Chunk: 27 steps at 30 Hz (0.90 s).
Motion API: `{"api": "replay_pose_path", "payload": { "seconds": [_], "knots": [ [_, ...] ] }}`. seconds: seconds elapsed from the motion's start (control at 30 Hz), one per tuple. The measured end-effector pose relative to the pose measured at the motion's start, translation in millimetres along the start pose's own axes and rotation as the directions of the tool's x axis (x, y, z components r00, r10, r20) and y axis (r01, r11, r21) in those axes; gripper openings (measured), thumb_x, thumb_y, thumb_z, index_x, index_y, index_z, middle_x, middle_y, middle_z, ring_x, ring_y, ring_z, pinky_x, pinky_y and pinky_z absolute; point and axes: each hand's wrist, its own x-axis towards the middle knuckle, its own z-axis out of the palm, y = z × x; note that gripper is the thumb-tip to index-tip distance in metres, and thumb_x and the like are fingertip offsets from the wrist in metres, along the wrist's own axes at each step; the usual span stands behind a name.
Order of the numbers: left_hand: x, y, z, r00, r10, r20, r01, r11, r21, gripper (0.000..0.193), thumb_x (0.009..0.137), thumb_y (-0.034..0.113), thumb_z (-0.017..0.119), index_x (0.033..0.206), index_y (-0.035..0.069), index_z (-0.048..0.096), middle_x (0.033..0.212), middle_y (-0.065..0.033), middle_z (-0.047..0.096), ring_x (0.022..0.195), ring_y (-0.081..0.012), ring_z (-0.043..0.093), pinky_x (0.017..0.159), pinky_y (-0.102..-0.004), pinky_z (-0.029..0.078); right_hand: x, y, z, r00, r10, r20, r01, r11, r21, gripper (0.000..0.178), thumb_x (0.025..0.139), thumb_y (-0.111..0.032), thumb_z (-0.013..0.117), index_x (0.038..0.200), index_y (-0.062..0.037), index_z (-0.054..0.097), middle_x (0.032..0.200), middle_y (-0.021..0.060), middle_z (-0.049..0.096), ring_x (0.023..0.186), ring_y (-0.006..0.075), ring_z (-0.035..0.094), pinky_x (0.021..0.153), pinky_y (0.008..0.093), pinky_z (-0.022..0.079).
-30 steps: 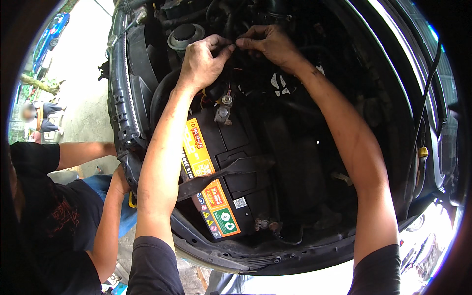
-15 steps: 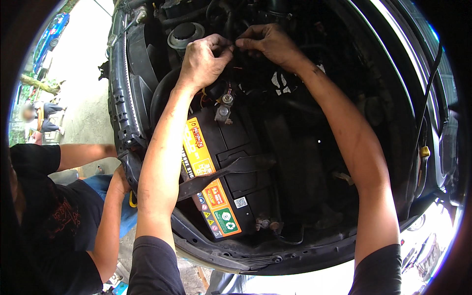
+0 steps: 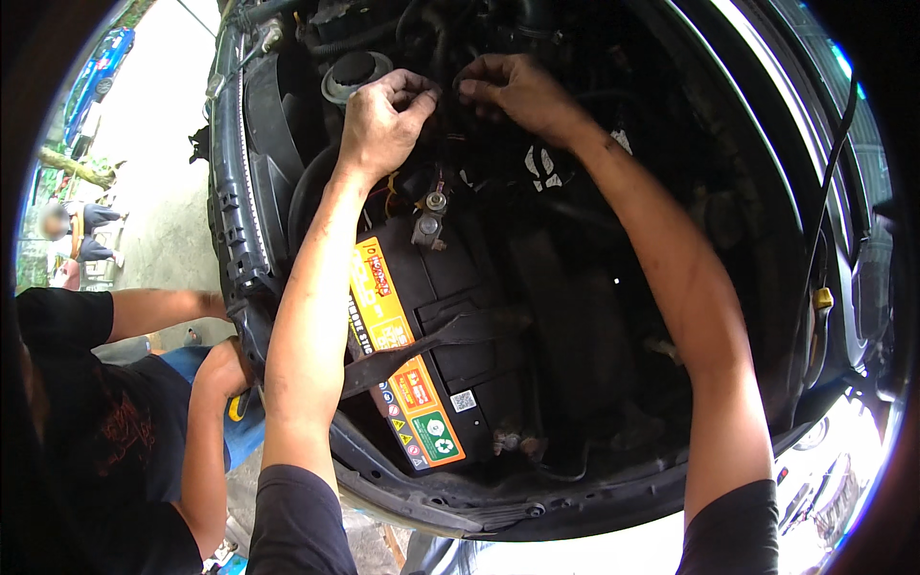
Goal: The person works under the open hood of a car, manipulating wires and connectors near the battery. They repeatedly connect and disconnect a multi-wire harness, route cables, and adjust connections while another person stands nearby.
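- The left hand (image 3: 386, 120) is far in the scene, thumb and fingers in a narrow pinch; I cannot tell what it holds.
- The right hand (image 3: 522, 96) is near it, apart, fingers curled narrow; its grip is too dark to tell.
- A round tank (image 3: 339, 88) sits just left of the left hand.
- The battery (image 3: 443, 283) lies nearer, under a black strap (image 3: 412, 356).

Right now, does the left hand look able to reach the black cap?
Likely yes: the left hand appears close to the black cap, and nothing visible covers the cap's top.
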Motion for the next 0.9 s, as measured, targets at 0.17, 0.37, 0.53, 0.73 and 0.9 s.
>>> {"api": "replay_pose_path", "payload": {
  "seconds": [0.17, 0.37, 0.53, 0.73, 0.9],
  "knots": [
    [0.2, -2.1, 2.4, 0.998, 0.069, 0.008, -0.070, 0.997, 0.037, 0.026, 0.094, 0.019, 0.074, 0.107, -0.003, 0.074, 0.091, -0.0190, 0.079, 0.085, -0.0219, 0.078, 0.076, -0.0313, 0.058, 3.1, 2.2, -1.7, 0.999, -0.034, -0.010, 0.035, 0.995, 0.097, 0.022, 0.095, -0.026, 0.078, 0.105, -0.0073, 0.075, 0.090, 0.0022, 0.076, 0.074, 0.0079, 0.066, 0.067, 0.0254, 0.052],
    [0.2, -2.9, 4.6, 0.999, 0.046, 0.011, -0.046, 0.998, -0.034, 0.027, 0.094, 0.020, 0.076, 0.106, -0.004, 0.075, 0.090, -0.0182, 0.079, 0.082, -0.0188, 0.077, 0.074, -0.0302, 0.058, 4.1, 2.4, -1.7, 0.999, -0.051, -0.004, 0.051, 0.996, 0.072, 0.022, 0.092, -0.030, 0.082, 0.098, -0.0091, 0.077, 0.086, 0.0008, 0.075, 0.073, 0.0071, 0.066, 0.064, 0.0250, 0.050],
    [1.1, -4.4, 3.5, 0.999, 0.042, 0.014, -0.042, 0.999, -0.002, 0.025, 0.095, 0.018, 0.076, 0.105, -0.004, 0.075, 0.090, -0.0176, 0.079, 0.080, -0.0163, 0.076, 0.072, -0.0294, 0.058, 1.1, 1.2, -0.5, 0.997, -0.072, -0.012, 0.073, 0.994, 0.077, 0.022, 0.091, -0.030, 0.083, 0.098, -0.0099, 0.077, 0.087, 0.0000, 0.076, 0.073, 0.0067, 0.066, 0.064, 0.0243, 0.050],
    [-1.1, -1.6, 2.8, 0.999, 0.040, 0.006, -0.040, 0.999, -0.024, 0.023, 0.094, 0.016, 0.075, 0.103, -0.005, 0.074, 0.089, -0.0165, 0.079, 0.080, -0.0158, 0.076, 0.072, -0.0290, 0.058, 0.3, 0.2, 0.0, 0.997, -0.082, 0.000, 0.081, 0.992, 0.100, 0.021, 0.091, -0.028, 0.083, 0.099, -0.0098, 0.077, 0.088, -0.0004, 0.076, 0.074, 0.0070, 0.067, 0.065, 0.0237, 0.051],
    [-1.1, 0.0, 2.1, 1.000, 0.014, 0.008, -0.014, 1.000, 0.006, 0.022, 0.090, 0.014, 0.076, 0.101, -0.004, 0.075, 0.089, -0.0149, 0.080, 0.080, -0.0160, 0.077, 0.073, -0.0288, 0.059, 0.2, -1.1, 0.6, 1.000, -0.009, 0.002, 0.008, 0.999, 0.047, 0.022, 0.092, -0.027, 0.082, 0.104, -0.0088, 0.077, 0.088, 0.0002, 0.076, 0.075, 0.0071, 0.068, 0.066, 0.0242, 0.052]
  ]
}}
